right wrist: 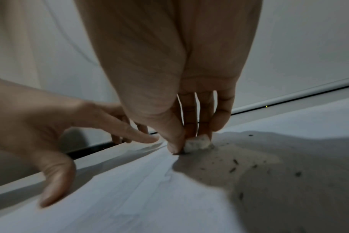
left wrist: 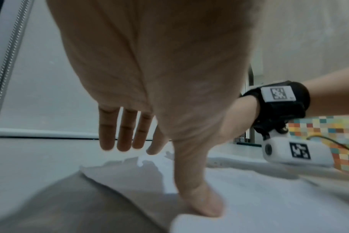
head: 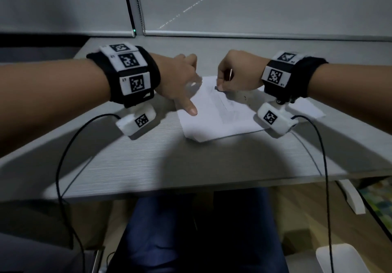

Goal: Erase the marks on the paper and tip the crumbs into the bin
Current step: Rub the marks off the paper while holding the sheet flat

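From above the person's head, a white sheet of paper [head: 214, 113] lies skewed on the pale grey desk [head: 131, 166], between the two forearms. The left hand [head: 180, 79] is spread out, its thumb tip pressed flat on the near left part of the sheet and the other fingers reaching to the far left corner. The right hand [head: 237, 75] is bunched up over the far edge of the paper, fingertips pinching something small and dark-edged against the sheet; from here it is too blurred to name. Both wrists carry black bands with checkered marker tags, and black cables trail off the desk's front edge. A white bin [head: 339, 260] shows on the floor at the lower right. From the left wrist, the left hand [left wrist: 149, 78] is splayed, the thumb down on the paper [left wrist: 269, 197] and the four fingers straight and slightly apart over its far corner. From the right wrist, the right hand [right wrist: 169, 71] pinches a small white eraser [right wrist: 197, 142] between thumb and fingers, and the eraser touches the paper [right wrist: 139, 197]. Dark crumbs [right wrist: 234, 161] lie scattered on the sheet just right of the eraser. The left hand [right wrist: 50, 134] holds the sheet's left side down with its thumb.
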### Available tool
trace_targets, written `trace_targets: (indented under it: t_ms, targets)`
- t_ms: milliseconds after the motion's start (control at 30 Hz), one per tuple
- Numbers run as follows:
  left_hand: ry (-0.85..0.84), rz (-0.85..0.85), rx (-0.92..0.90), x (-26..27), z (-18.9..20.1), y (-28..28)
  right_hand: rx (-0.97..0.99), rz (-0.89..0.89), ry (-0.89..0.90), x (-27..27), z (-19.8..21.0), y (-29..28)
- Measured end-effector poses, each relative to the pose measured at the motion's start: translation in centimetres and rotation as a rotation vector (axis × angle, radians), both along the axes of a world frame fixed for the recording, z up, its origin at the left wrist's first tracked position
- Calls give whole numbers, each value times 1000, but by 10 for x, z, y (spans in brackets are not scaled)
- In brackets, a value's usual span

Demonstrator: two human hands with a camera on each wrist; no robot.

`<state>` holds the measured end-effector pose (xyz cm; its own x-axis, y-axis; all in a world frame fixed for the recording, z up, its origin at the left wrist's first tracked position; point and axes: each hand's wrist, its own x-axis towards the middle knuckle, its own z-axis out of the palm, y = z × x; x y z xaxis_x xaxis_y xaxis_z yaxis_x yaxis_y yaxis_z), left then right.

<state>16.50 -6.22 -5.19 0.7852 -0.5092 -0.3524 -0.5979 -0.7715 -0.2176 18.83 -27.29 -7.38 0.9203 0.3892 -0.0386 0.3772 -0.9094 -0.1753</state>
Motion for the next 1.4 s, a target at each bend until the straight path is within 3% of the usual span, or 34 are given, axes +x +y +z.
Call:
trace_targets:
  t_ms: [167, 433, 533, 800, 1000, 1267, 1400]
  targets:
    - [149, 23, -182, 16, -5, 4, 5, -32, 0, 5, 10, -4]
    - [49, 79, -264, 12, -15, -9, 47, -8, -18, 10, -1, 9]
    - [131, 59, -311, 17, -21, -11, 57, -34, -58, 11, -5, 11]
    - [143, 84, -138, 23, -19, -18, 7, -7, -80, 7, -4, 8]
    - [142, 90, -97, 26, -24, -20, 15, 118, 28, -8, -1, 8]
    - [147, 91, -72, 27, -25, -23, 37, -24, -94, 19, -3, 13]
    - [146, 102, -62, 26, -23, -24, 8, 32, -60, 11, -1, 13]
